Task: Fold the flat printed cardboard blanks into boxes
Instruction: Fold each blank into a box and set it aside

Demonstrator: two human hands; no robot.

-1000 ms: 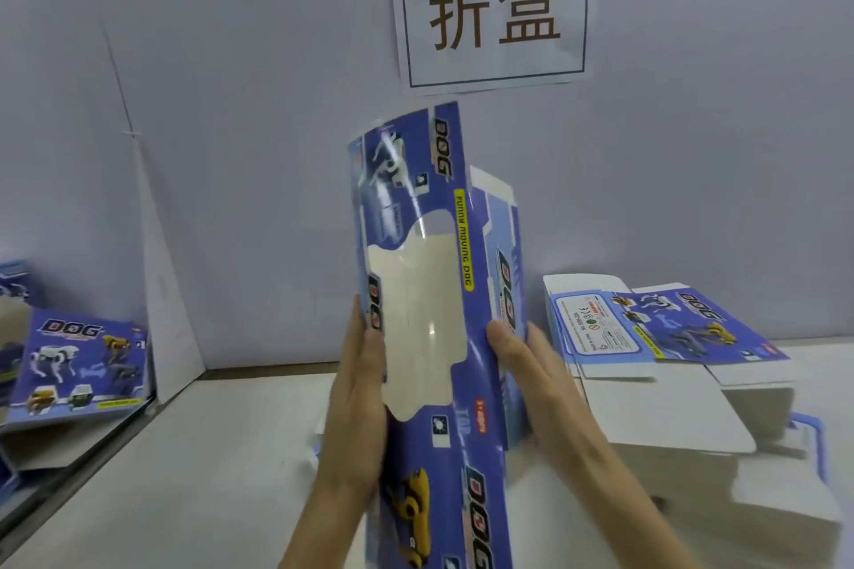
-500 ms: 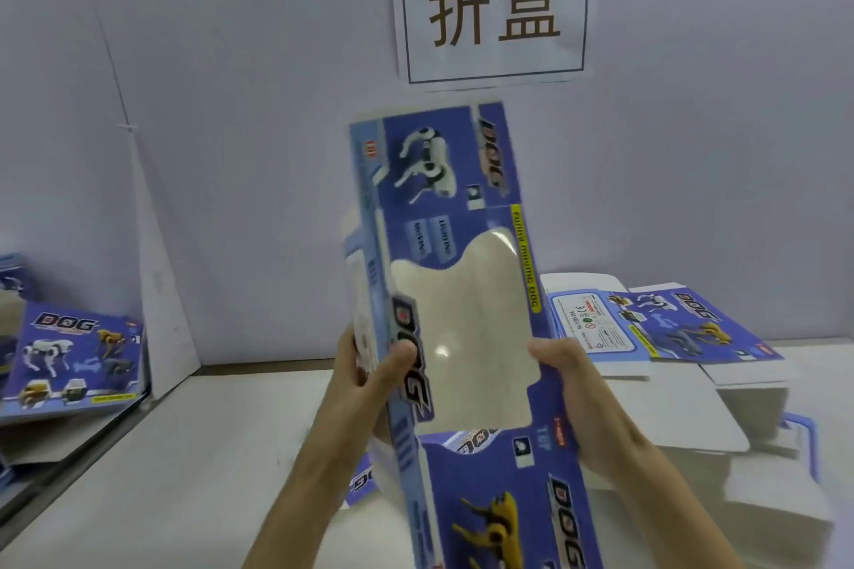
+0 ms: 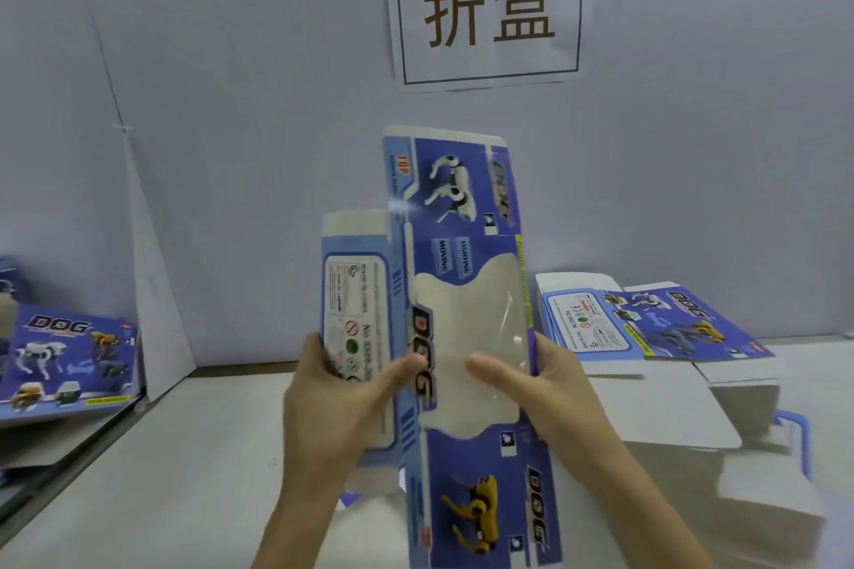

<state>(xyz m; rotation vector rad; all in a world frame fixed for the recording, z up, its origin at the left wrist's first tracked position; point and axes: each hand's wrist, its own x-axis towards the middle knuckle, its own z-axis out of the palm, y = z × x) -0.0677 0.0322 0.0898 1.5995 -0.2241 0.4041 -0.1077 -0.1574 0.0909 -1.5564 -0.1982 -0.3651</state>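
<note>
Left hand point(image 3: 332, 402) and right hand point(image 3: 547, 388) are pinching the cardboard blank point(image 3: 462, 208), holding it upright above the surface point(image 3: 161, 476). It is likely handling light, springy and easily creased. The film window point(image 3: 471, 314) is looking fragile, so grip along scored edges.

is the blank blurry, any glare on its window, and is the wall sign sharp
Head view: the blank is softened by motion blur and its small label text is unreadable; a faint glare streak crosses the clear window; the sign is sharp and evenly lit.
</note>
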